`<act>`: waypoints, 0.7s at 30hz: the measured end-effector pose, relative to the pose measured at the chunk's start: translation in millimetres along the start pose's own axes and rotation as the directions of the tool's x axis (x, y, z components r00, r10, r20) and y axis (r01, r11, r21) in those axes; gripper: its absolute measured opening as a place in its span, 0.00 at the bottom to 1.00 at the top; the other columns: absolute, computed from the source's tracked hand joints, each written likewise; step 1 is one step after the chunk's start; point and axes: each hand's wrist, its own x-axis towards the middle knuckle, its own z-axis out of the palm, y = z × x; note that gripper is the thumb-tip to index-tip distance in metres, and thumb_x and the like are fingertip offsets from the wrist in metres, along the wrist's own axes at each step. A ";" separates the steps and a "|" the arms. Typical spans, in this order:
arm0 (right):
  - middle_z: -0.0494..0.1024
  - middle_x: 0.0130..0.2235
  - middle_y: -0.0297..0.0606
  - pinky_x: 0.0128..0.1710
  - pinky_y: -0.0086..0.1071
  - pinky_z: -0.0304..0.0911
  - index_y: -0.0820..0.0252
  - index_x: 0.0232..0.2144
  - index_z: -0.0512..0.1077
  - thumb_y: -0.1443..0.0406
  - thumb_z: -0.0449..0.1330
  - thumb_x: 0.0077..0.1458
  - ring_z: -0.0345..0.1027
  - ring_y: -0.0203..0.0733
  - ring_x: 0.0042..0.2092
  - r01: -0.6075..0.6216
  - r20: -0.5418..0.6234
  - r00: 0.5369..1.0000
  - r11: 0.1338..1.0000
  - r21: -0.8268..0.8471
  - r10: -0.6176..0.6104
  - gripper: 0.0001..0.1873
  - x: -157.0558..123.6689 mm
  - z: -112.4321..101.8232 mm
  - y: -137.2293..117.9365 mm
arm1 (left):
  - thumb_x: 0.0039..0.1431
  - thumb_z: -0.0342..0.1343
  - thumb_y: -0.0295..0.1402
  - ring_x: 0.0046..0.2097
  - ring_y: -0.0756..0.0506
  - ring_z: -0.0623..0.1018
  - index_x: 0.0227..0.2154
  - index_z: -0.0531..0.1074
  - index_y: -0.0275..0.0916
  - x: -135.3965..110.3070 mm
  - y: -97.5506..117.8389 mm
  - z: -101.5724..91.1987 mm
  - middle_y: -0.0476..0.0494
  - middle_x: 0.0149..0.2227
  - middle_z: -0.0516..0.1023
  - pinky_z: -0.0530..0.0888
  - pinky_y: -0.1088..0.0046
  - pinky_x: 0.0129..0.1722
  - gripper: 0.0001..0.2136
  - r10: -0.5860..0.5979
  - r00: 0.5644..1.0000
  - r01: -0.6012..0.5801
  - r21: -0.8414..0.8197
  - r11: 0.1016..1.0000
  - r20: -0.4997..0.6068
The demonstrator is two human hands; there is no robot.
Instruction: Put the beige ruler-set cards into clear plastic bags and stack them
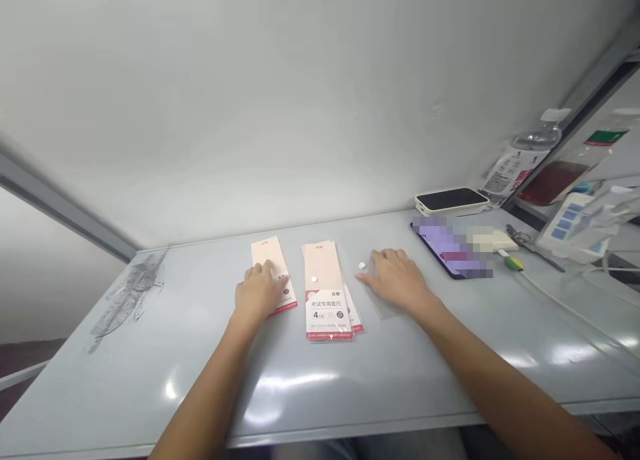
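Note:
My left hand (pixel 259 292) lies on a single pink ruler-set card (pixel 269 259), fingers curled down over its lower half. A small stack of the same pink packs (pixel 326 293) lies in the middle, with a white round piece on its top pack. My right hand (pixel 396 277) rests flat, fingers stretched, on a clear plastic sleeve (pixel 379 305) to the right of the stack. A small white round piece (pixel 361 266) sits by my right fingertips.
A grey table (pixel 150 380) runs along a white wall. At the right lie a tablet (pixel 450 250), a phone on a white box (pixel 451 201), a plastic bottle (pixel 520 157), scissors (pixel 530 245), a cable and packaged items. A scuffed patch (pixel 127 297) marks the left.

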 end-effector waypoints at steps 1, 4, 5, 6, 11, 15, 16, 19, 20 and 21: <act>0.67 0.43 0.51 0.40 0.39 0.57 0.65 0.42 0.66 0.49 0.51 0.50 0.58 0.55 0.48 -0.027 -0.006 1.000 1.000 0.004 0.027 0.27 0.3 -2.8 1.5 | 0.53 0.38 0.50 0.49 0.36 0.65 0.42 0.63 0.38 0.6 -0.6 -1.5 0.34 0.44 0.68 0.66 0.62 0.38 0.23 -0.022 1.000 0.023 0.007 1.000 -0.012; 0.67 0.41 0.51 0.36 0.37 0.58 0.65 0.36 0.65 0.44 0.55 0.42 0.61 0.54 0.44 -0.101 0.021 0.995 0.994 0.038 0.101 0.30 0.8 -9.0 6.9 | 0.41 0.44 0.61 0.47 0.34 0.67 0.39 0.64 0.35 1.7 -3.5 -5.0 0.31 0.45 0.66 0.66 0.64 0.34 0.33 -0.111 0.994 0.111 0.009 0.994 -0.001; 0.67 0.40 0.50 0.34 0.37 0.58 0.64 0.34 0.65 0.43 0.56 0.39 0.62 0.52 0.42 -0.117 0.040 0.993 0.992 0.049 0.115 0.31 0.9 -10.3 8.6 | 0.36 0.46 0.62 0.46 0.34 0.68 0.38 0.64 0.36 1.8 -4.8 -6.2 0.31 0.44 0.66 0.66 0.65 0.33 0.35 -0.132 0.991 0.132 0.000 0.991 0.024; 0.67 0.39 0.48 0.33 0.36 0.57 0.64 0.34 0.64 0.43 0.58 0.37 0.63 0.51 0.40 -0.128 0.057 0.991 0.990 0.059 0.125 0.31 1.0 -11.3 10.0 | 0.33 0.48 0.63 0.44 0.35 0.69 0.38 0.64 0.36 1.8 -6.2 -7.5 0.32 0.44 0.66 0.66 0.66 0.32 0.36 -0.145 0.988 0.146 -0.012 0.989 0.055; 0.68 0.34 0.42 0.29 0.34 0.56 0.60 0.32 0.61 0.46 0.61 0.34 0.65 0.48 0.35 -0.149 0.126 0.983 0.978 0.147 0.131 0.29 1.6 -13.9 12.4 | 0.29 0.53 0.61 0.39 0.38 0.72 0.36 0.61 0.37 1.8 -12.2 -14.3 0.34 0.43 0.67 0.66 0.68 0.30 0.35 -0.180 0.974 0.191 -0.069 0.979 0.136; 0.69 0.33 0.38 0.27 0.32 0.55 0.57 0.27 0.60 0.50 0.60 0.38 0.65 0.45 0.34 -0.099 0.102 0.992 0.968 0.231 0.077 0.21 4.4 -12.7 12.8 | 0.29 0.55 0.58 0.38 0.39 0.73 0.34 0.58 0.38 2.0 -13.9 -17.6 0.35 0.43 0.68 0.66 0.69 0.29 0.33 -0.185 0.972 0.201 -0.100 0.974 0.147; 0.70 0.33 0.38 0.27 0.32 0.55 0.57 0.26 0.60 0.52 0.60 0.40 0.65 0.44 0.34 -0.093 0.090 0.993 0.967 0.239 0.073 0.18 5.4 -11.6 13.4 | 0.30 0.55 0.58 0.38 0.39 0.73 0.34 0.58 0.38 2.2 -14.3 -18.0 0.35 0.43 0.68 0.66 0.69 0.29 0.32 -0.183 0.972 0.200 -0.109 0.974 0.149; 0.71 0.33 0.38 0.25 0.30 0.55 0.57 0.28 0.61 0.56 0.59 0.43 0.65 0.42 0.33 -0.108 0.108 0.991 0.947 0.304 0.079 0.14 7.9 -7.0 16.1 | 0.28 0.57 0.56 0.37 0.38 0.74 0.32 0.58 0.40 3.4 -17.8 -18.7 0.37 0.41 0.71 0.66 0.70 0.27 0.31 -0.199 0.964 0.220 -0.112 0.969 0.177; 0.71 0.34 0.38 0.25 0.30 0.55 0.57 0.30 0.62 0.57 0.59 0.42 0.66 0.42 0.32 -0.123 0.128 0.988 0.933 0.339 0.084 0.14 8.1 -5.6 17.0 | 0.26 0.59 0.55 0.36 0.38 0.75 0.31 0.58 0.40 4.1 -19.8 -18.9 0.38 0.39 0.72 0.66 0.70 0.26 0.30 -0.215 0.958 0.239 -0.111 0.965 0.191; 0.72 0.34 0.38 0.24 0.29 0.55 0.57 0.32 0.62 0.57 0.59 0.42 0.66 0.41 0.32 -0.139 0.153 0.984 0.917 0.373 0.087 0.15 7.9 -4.8 17.5 | 0.25 0.60 0.53 0.35 0.39 0.75 0.29 0.58 0.40 4.9 -21.9 -19.0 0.39 0.36 0.73 0.65 0.70 0.25 0.30 -0.228 0.954 0.254 -0.125 0.959 0.194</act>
